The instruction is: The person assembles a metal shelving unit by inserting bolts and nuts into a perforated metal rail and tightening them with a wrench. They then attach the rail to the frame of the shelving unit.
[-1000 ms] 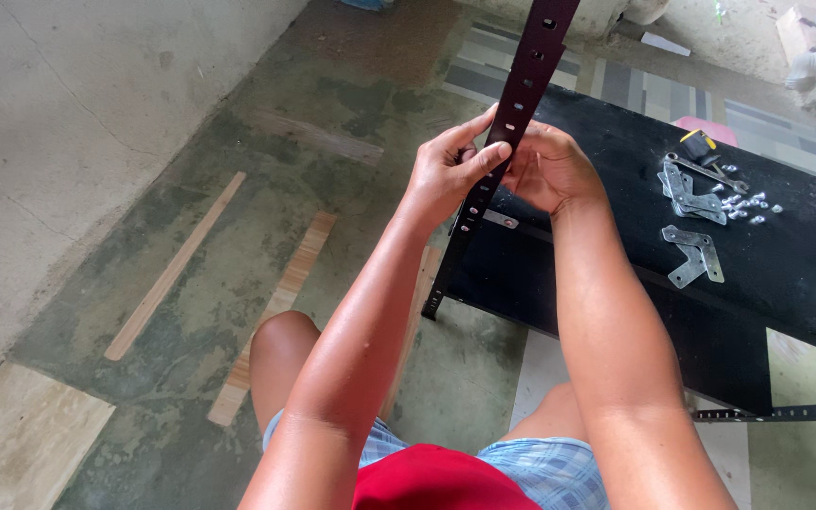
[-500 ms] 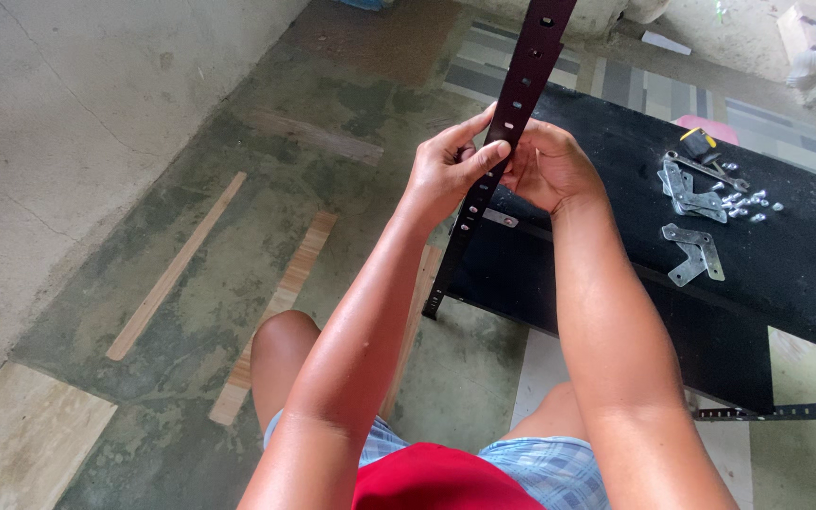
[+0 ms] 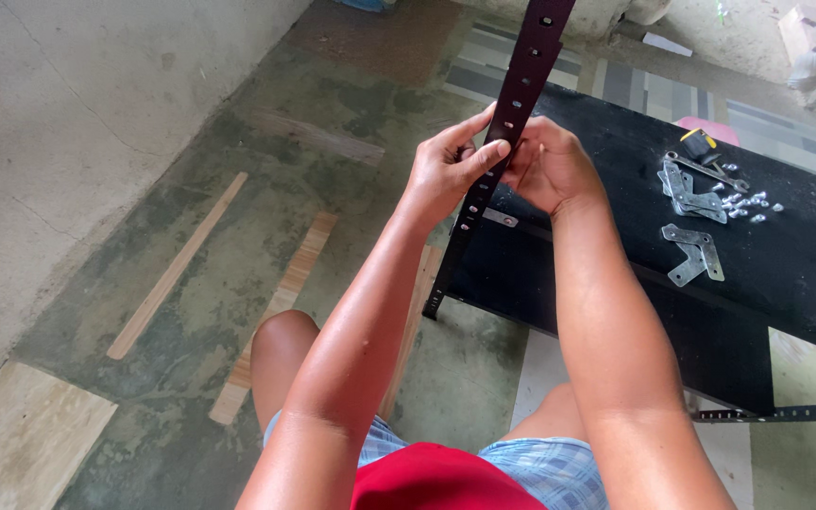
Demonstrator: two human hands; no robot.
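Black perforated metal strip held upright, pinched by left hand and right hand; brackets at 3 o'clock; fastening step, next needs hole alignment.

Looks like a home workspace, floor-level assembly: stained concrete floor, loose wood strips, black panel carrying metal corner brackets and bolts near its far edge.

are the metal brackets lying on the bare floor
No, the metal brackets lie on the black panel, beside a few small bolts, to the right of the right hand.
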